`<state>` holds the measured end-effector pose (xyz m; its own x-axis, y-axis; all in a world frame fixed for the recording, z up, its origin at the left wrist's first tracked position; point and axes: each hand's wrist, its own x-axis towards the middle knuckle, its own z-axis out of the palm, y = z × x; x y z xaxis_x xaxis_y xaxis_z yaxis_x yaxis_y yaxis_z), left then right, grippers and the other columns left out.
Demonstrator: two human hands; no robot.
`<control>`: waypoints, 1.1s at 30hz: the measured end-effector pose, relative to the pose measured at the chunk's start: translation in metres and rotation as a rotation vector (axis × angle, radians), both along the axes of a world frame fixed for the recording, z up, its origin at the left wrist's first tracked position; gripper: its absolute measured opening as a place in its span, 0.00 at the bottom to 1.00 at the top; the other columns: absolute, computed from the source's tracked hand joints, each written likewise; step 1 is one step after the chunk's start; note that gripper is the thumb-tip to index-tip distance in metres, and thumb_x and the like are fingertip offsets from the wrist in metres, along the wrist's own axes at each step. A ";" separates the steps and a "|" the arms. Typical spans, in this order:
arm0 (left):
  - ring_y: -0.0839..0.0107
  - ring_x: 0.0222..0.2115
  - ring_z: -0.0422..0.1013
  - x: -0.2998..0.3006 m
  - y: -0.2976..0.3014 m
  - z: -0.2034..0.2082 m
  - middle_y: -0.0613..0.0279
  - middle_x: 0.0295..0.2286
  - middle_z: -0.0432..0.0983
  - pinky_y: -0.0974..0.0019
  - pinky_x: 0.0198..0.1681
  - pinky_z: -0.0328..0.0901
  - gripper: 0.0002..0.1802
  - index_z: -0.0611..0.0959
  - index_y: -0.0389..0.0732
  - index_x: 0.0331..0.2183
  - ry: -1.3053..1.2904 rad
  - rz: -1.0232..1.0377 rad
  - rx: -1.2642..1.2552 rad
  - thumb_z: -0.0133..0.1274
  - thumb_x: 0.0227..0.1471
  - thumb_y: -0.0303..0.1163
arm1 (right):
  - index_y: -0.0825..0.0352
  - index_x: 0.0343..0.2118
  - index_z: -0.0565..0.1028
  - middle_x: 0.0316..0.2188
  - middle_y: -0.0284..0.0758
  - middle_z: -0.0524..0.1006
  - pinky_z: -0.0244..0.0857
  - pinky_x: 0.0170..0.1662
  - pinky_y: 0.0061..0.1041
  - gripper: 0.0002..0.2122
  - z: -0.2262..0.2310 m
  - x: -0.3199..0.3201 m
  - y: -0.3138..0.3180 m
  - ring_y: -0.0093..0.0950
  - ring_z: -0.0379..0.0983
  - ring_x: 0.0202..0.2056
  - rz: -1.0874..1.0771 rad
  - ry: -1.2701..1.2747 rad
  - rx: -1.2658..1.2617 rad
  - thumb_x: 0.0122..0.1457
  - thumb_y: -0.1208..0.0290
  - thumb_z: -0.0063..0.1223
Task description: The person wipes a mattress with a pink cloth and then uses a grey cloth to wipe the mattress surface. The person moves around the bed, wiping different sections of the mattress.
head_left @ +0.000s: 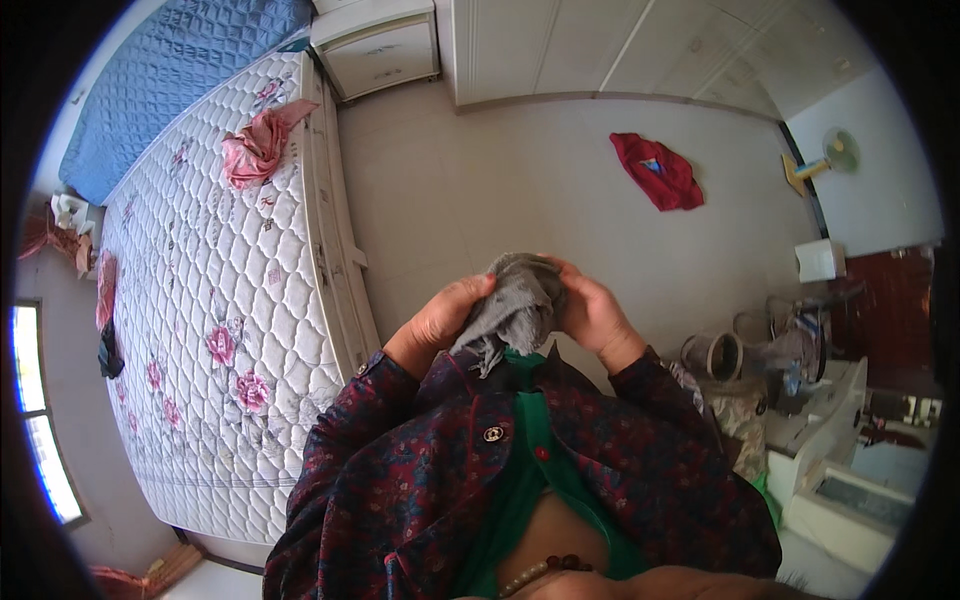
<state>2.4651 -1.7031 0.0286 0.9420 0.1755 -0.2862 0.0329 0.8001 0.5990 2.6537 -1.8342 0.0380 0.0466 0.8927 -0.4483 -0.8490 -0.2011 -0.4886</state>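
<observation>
A crumpled grey cloth (515, 305) is bunched in front of my chest, its frayed end hanging down toward my dark patterned jacket. My left hand (440, 318) grips its left side with fingers curled into the fabric. My right hand (590, 310) clasps its right side, thumb on top. Both hands are close together above the tiled floor.
A bare quilted mattress (210, 300) with a flower print lies to my left, a pink garment (258, 145) on it. A red cloth (658, 170) lies on the floor ahead. A white bedside cabinet (378, 45) stands at the back; a fan (825, 158), bags and white boxes crowd the right.
</observation>
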 end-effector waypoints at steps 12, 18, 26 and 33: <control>0.68 0.43 0.69 0.051 0.122 -0.017 0.57 0.42 0.75 0.66 0.51 0.60 0.27 0.76 0.30 0.44 0.105 0.173 0.183 0.46 0.58 0.47 | 0.72 0.45 0.70 0.40 0.37 0.74 0.66 0.46 0.23 0.17 0.018 0.138 0.143 0.24 0.71 0.41 0.210 -0.356 0.188 0.50 0.77 0.43; 0.71 0.44 0.67 0.067 0.227 -0.009 0.59 0.42 0.75 0.69 0.51 0.58 0.27 0.76 0.31 0.46 0.158 0.070 0.576 0.43 0.59 0.47 | 0.72 0.39 0.71 0.34 0.32 0.75 0.64 0.44 0.21 0.10 0.029 0.157 0.218 0.20 0.70 0.40 0.225 -0.723 0.145 0.57 0.77 0.38; 0.55 0.59 0.54 0.088 0.374 0.034 0.51 0.52 0.67 0.55 0.63 0.41 0.21 0.75 0.36 0.49 0.069 -0.102 1.300 0.41 0.58 0.37 | 0.71 0.34 0.74 0.30 0.30 0.74 0.60 0.41 0.19 0.08 0.054 0.167 0.329 0.18 0.67 0.34 0.051 -1.069 0.175 0.56 0.79 0.42; 0.56 0.52 0.62 0.094 0.457 0.043 0.50 0.47 0.71 0.58 0.60 0.49 0.20 0.75 0.35 0.47 0.014 0.004 1.255 0.43 0.58 0.37 | 0.70 0.33 0.75 0.28 0.26 0.73 0.57 0.37 0.16 0.07 0.064 0.165 0.406 0.16 0.63 0.31 -0.044 -1.039 0.052 0.55 0.78 0.44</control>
